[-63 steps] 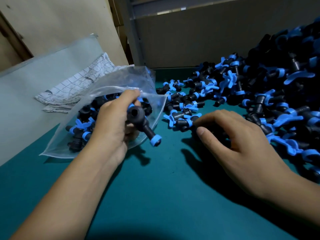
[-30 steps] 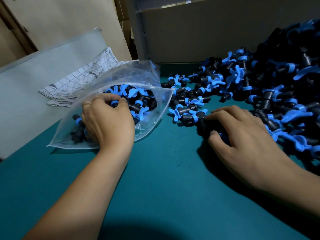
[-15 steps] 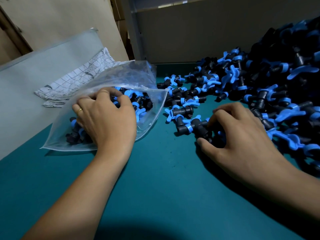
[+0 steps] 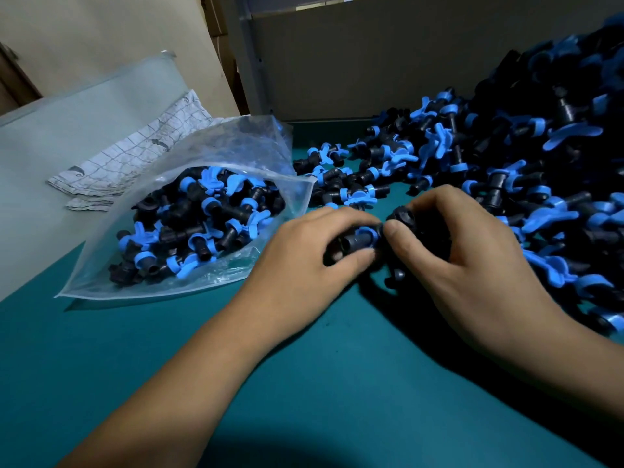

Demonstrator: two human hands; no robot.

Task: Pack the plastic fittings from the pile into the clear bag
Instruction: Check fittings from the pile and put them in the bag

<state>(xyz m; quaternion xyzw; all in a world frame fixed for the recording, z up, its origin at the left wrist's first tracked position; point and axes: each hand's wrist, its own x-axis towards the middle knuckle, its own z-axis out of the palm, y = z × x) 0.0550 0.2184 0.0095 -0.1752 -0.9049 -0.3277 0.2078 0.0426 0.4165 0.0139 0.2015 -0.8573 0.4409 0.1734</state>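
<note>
Left hand gripped black-blue fitting; right hand curled round another at pile edge. Clear bag lay just left on surface, mouth gaping toward pile. Advice: carry fittings low, drop deep past rim.

Two bare arms reach in from the bottom, one on each side. No sleeves cover them as far as the edge of the view. The left hand and the right hand wear no gloves. The nails that show are short and plain. Both wrists are bare too, with no watch or band on them. The skin looks smooth, with no marks
</note>
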